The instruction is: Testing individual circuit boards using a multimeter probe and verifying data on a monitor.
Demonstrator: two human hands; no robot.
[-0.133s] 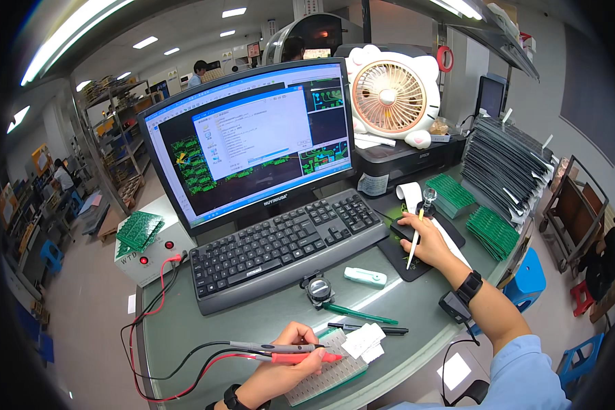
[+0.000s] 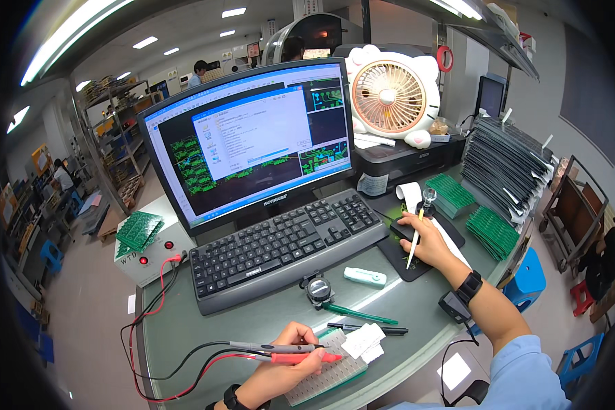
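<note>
My left hand [image 2: 290, 365] is closed around a pair of test probes, one grey [image 2: 266, 348] and one red [image 2: 297, 357]. Their tips point right, over a pale printed circuit board panel [image 2: 324, 377] at the table's near edge. White paper slips [image 2: 364, 341] lie on the panel's far right corner. On the dark mouse pad [image 2: 394, 255], my right hand [image 2: 427, 239] grips a slim white pen [image 2: 414, 244] with a clear round end [image 2: 429, 194]. Its fingers curve over a dark shape, perhaps a mouse, mostly hidden by the hand.
A keyboard [image 2: 287, 244] sits before the monitor [image 2: 253, 137]. Nearby lie a green pen [image 2: 359, 313], a black pen [image 2: 383, 329], a pale green utility knife [image 2: 365, 276] and a round dark loupe [image 2: 318, 290]. Green boards [image 2: 492, 233] are stacked right. Probe leads [image 2: 158, 301] loop left.
Both hands and the things on the table stay where they were. On the monitor, a bright yellow mark at the left of the board drawing has faded.
</note>
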